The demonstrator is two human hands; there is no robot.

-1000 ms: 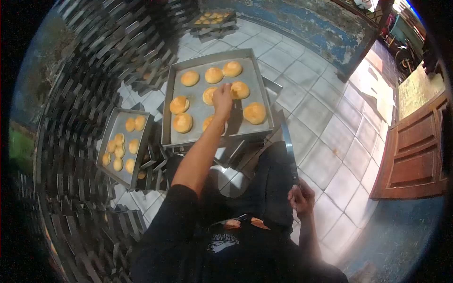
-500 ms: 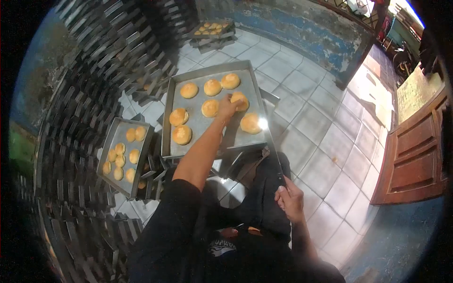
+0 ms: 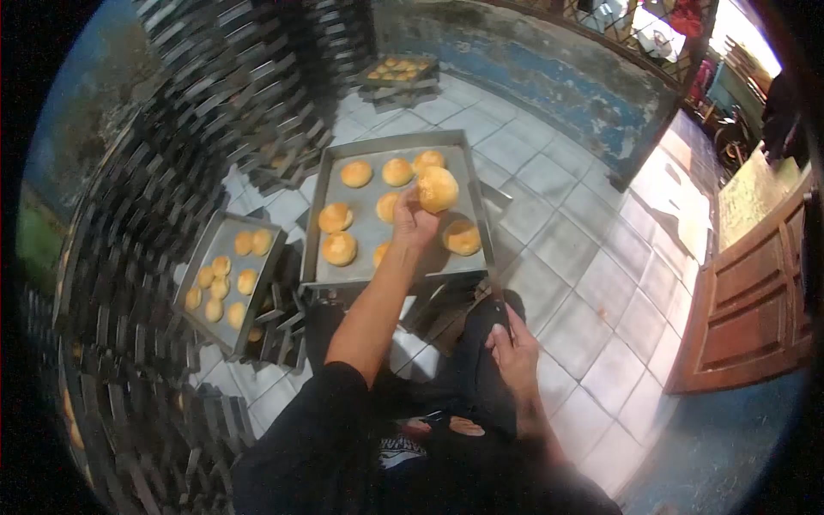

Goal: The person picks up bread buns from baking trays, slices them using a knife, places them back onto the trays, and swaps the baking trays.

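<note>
My left hand (image 3: 415,221) grips a round golden bun (image 3: 439,189), lifted above a large metal baking tray (image 3: 314,215). Several more buns lie spaced out in that tray, among them one bun (image 3: 462,238) near its right side; my forearm partly covers another bun (image 3: 380,254). My right hand (image 3: 513,348) is closed around the dark handle of a knife (image 3: 499,311), held low by my right knee, just off the tray's near right corner. The knife's blade is hard to make out now.
A smaller tray (image 3: 279,249) of buns sits lower left. Another bun tray (image 3: 436,69) stands at the back by the blue wall (image 3: 549,83). Stacks of dark metal trays (image 3: 129,283) fill the left. A wooden door (image 3: 742,313) is at right, beyond the white tiled floor (image 3: 592,283).
My left hand has picked the bun up off the tray and raised it. My right hand has shifted slightly left and up, and the knife's bright blade no longer shows clearly.
</note>
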